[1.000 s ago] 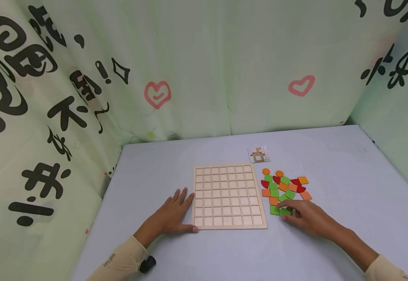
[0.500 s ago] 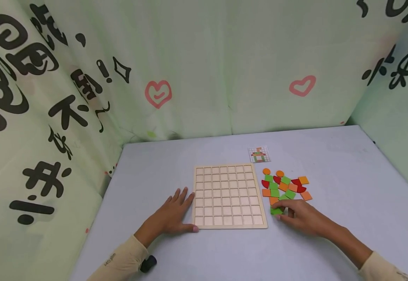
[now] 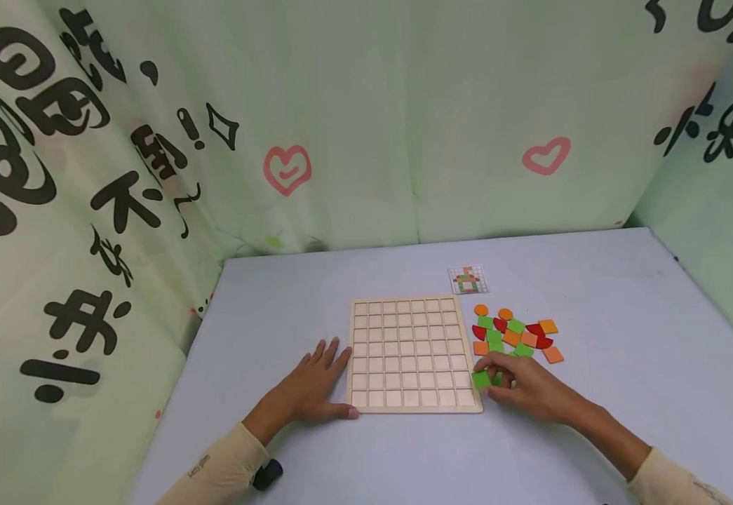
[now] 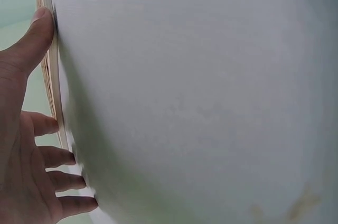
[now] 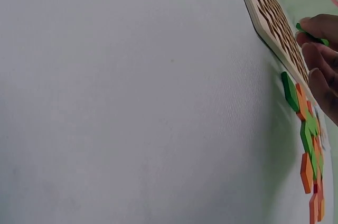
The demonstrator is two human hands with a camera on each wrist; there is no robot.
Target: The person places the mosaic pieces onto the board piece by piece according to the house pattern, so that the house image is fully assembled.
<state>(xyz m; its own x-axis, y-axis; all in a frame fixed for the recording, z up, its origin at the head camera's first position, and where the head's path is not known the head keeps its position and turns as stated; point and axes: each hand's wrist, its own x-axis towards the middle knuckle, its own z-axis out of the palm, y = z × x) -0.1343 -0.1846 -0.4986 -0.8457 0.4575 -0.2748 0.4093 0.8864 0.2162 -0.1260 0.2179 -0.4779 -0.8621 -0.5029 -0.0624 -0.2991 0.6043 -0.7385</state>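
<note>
At the right edge of the grid board (image 3: 410, 379), the right hand (image 3: 524, 386) pinches a green tile (image 3: 480, 379) (square, so no long axis) between thumb and fingers. The board lies to that hand's left; the left hand (image 3: 311, 389), fingers spread, touches the opposite edge.

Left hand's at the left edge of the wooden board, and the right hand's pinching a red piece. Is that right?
Not quite: the head view shows the right hand pinching a green piece, not a red one. The left hand is at the left edge of the wooden board, as you said.
</note>
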